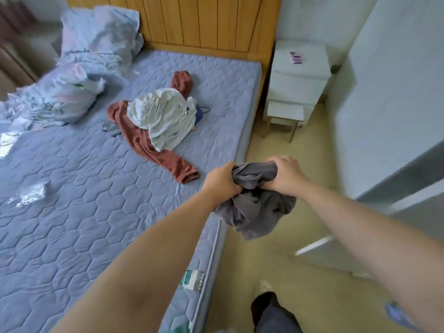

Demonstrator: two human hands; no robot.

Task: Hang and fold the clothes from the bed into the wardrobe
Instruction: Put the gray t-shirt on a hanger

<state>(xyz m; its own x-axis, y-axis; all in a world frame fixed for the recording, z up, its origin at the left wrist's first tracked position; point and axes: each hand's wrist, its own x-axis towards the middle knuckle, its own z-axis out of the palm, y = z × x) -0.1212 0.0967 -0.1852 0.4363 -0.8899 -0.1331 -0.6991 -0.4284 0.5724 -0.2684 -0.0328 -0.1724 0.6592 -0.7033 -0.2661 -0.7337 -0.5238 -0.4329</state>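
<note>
Over the bed's right edge, left hand and right hand both grip a bunched grey garment, fingers curled into the cloth, its lower part hanging free above the floor. Farther up the quilted mattress, a white shirt lies heaped on a rust-brown garment; rumpled bedding sits near the headboard, a white nightstand beside the bed.

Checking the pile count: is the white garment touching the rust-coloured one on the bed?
Touching. The head view shows the white garment lying directly on the rust-coloured garment, covering its middle.
</note>
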